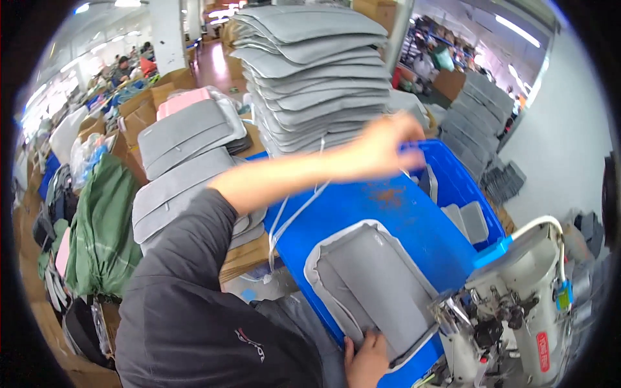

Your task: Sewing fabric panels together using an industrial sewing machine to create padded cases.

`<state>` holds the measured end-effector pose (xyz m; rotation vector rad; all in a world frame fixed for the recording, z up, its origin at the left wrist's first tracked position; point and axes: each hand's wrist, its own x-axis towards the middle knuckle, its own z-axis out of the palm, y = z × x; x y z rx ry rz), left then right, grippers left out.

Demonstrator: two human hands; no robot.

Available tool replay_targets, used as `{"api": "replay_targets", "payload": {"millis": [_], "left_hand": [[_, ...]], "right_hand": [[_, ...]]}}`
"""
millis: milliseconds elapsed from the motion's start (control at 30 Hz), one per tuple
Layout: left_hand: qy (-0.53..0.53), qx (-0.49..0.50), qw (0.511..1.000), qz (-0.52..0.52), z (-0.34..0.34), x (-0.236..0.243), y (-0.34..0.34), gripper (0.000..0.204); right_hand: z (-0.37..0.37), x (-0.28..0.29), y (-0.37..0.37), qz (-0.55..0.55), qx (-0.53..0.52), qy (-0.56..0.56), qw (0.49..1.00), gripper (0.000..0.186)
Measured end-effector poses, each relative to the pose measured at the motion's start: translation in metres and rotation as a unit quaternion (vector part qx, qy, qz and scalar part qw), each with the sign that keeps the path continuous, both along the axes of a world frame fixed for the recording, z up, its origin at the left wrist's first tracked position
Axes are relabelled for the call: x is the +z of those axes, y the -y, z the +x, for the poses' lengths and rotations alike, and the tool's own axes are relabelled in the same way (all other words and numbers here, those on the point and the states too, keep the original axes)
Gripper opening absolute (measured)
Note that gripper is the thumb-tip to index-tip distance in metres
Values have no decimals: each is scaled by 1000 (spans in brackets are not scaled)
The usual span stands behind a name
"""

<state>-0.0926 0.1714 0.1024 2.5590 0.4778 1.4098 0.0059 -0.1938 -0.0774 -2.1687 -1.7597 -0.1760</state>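
A grey padded pouch, shaped like a laptop sleeve with a pale raised rim, lies on the blue tabletop. At its near edge is my right hand, thumb and fingers closed on the fabric. My left arm, in a dark sleeve, stretches across the table toward the far right. My left hand hangs over the near rim of a blue bin, its fingers smeared by motion. Grey fabric pieces sit inside that bin.
A sewing machine stands at the right beside the pouch. Behind the table rises a tall stack of grey pouches. More pouches are piled at the left, near a green cloth bundle. White cords hang by the table's left edge.
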Motion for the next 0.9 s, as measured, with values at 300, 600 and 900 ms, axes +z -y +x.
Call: {"api": "replay_targets", "payload": {"millis": [300,600,900], "left_hand": [[-268,606,736,137,-148,126,-125,59],[102,456,823,322,-161,167,-136,16],[-133,165,967,141,-66,-14,184,59]], "right_hand": [[-6,-8,-22,-130,10,-53,990,37],[-4,10,-23,-126,18,-74,989,48],[-1,145,-125,226,149,-698,663,71]]}}
